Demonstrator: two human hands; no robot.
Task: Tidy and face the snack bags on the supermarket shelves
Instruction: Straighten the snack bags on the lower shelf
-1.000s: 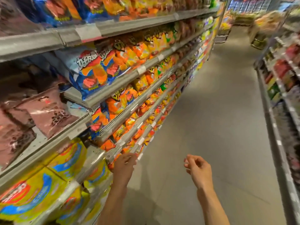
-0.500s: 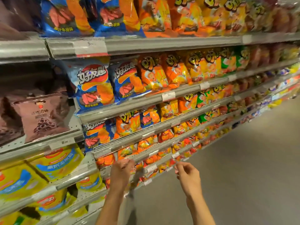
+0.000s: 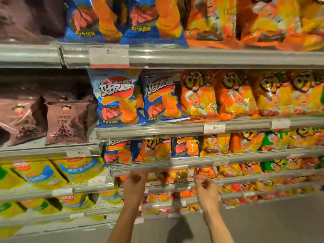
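Over the last second the view has turned from down the aisle to square on the shelving, and both hands have risen from waist level to the lower shelves. The left hand [image 3: 135, 181] and right hand [image 3: 206, 185] now hover just before the small orange snack bags [image 3: 177, 175], fingers loosely curled, gripping nothing visible. Behind and above, the blue bags [image 3: 116, 100] stand faced upright, so facing probably starts low.
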